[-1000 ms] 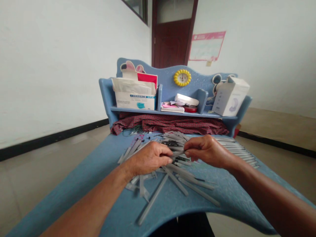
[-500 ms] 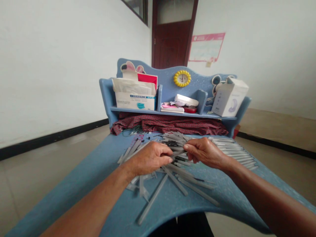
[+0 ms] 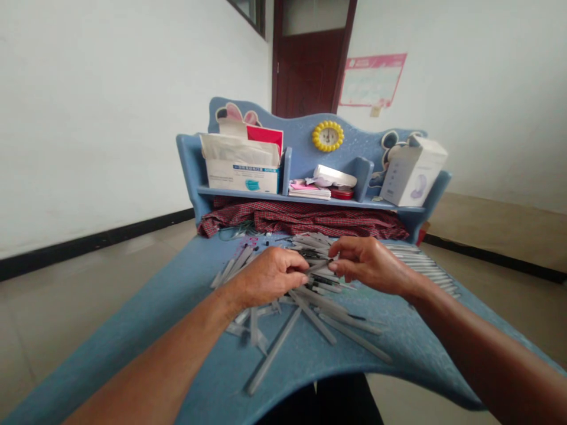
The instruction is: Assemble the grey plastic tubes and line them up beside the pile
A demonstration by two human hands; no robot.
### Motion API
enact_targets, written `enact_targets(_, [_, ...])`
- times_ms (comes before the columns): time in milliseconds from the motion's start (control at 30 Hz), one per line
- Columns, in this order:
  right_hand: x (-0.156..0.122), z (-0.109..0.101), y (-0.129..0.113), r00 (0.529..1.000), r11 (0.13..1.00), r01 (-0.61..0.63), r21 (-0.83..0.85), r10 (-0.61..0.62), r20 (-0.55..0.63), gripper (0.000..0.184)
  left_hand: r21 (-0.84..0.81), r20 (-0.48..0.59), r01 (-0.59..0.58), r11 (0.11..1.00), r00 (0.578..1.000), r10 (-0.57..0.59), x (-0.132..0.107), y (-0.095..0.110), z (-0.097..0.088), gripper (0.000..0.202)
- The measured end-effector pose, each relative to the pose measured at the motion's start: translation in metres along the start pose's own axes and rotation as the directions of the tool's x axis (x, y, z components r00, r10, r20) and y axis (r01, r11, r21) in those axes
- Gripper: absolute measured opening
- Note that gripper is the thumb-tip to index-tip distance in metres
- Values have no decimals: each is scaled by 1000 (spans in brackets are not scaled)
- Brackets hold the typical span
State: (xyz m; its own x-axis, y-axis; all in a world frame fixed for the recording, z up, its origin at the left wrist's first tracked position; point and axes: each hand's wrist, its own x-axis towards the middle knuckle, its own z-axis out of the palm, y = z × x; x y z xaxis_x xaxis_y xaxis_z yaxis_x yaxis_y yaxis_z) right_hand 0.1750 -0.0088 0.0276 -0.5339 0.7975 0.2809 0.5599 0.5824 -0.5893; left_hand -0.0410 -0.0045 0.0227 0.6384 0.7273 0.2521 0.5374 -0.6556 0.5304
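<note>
Over the middle of a loose pile of translucent pen barrels, my left hand is closed, its thumb and forefinger pinching a pen barrel. The barrel slants up to the right. At its far end, the thumb and forefinger of my right hand close around the dark tip, with a small gap showing between those fingers. Black pen parts lie among the barrels below both hands. Beyond my right wrist, several pens lie side by side in a row, partly hidden by the wrist.
The blue desk curves inward at my lap. Small clear plastic bits lie near its front left. A red checked cloth lies bunched under the shelf. On the shelf stand a mask box and a white carton.
The right thumb and forefinger have loosened slightly and shifted at the barrel's tip. My left hand keeps its pinch almost in place. The whole view has shifted slightly.
</note>
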Motion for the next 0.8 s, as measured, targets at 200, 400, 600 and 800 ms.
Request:
enact_targets(200, [0, 1, -4, 1000, 997, -21, -71, 20, -14, 38, 22, 6, -14, 1000, 1000, 14, 0, 0, 0, 15])
enact_targets(400, [0, 3, -3, 1000, 992, -3, -122, 1, -16, 42, 27, 19, -10, 1000, 1000, 10, -1, 1, 1, 15])
enact_targets(600, [-1, 3, -4, 1000, 991, -12, -134, 13, 6, 37, 34, 10, -20, 999, 1000, 19, -1, -1, 3, 14])
enact_targets(800, [-2, 5, -5, 999, 987, -29, -157, 26, -23, 37, 35, 3, -31, 999, 1000, 31, -1, -4, 5, 13])
